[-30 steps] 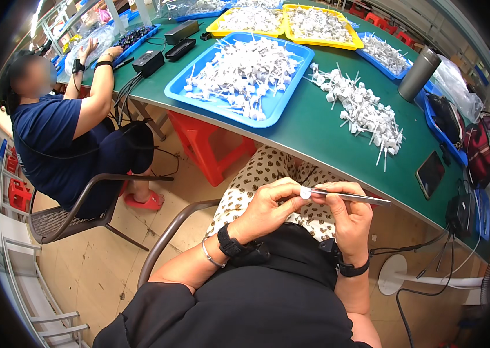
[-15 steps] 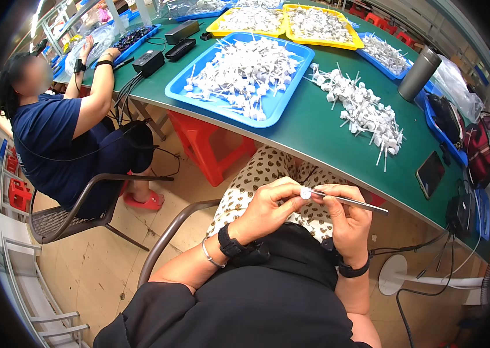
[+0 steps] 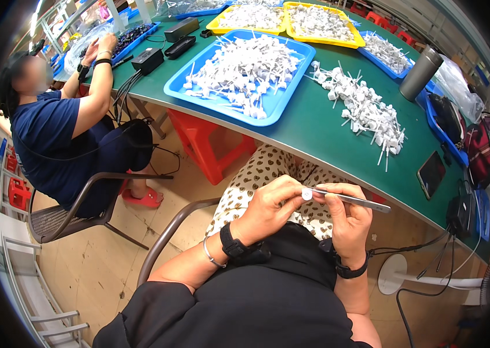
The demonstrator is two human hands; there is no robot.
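Above my lap, my left hand [image 3: 275,203] pinches a small white round plastic piece [image 3: 307,194] between thumb and fingertips. My right hand [image 3: 348,216] is closed around metal tweezers [image 3: 361,201], whose tips reach the white piece. The handle end of the tweezers sticks out to the right past my fingers. Beyond my hands, a blue tray [image 3: 268,119] on the table holds a heap of white plastic parts with thin stems. A loose pile of similar white parts [image 3: 364,107] lies on the tabletop to its right.
The green table [image 3: 314,130] carries yellow trays [image 3: 352,43] of white parts, a grey bottle [image 3: 420,74], a phone [image 3: 431,174] and black boxes with cables [image 3: 147,60]. A co-worker [image 3: 53,127] sits at the left. A red stool [image 3: 204,145] stands beneath the table.
The white piece has turned so that its round face shows more, and the tweezers have tilted slightly. At the left, the co-worker's hands have come together.
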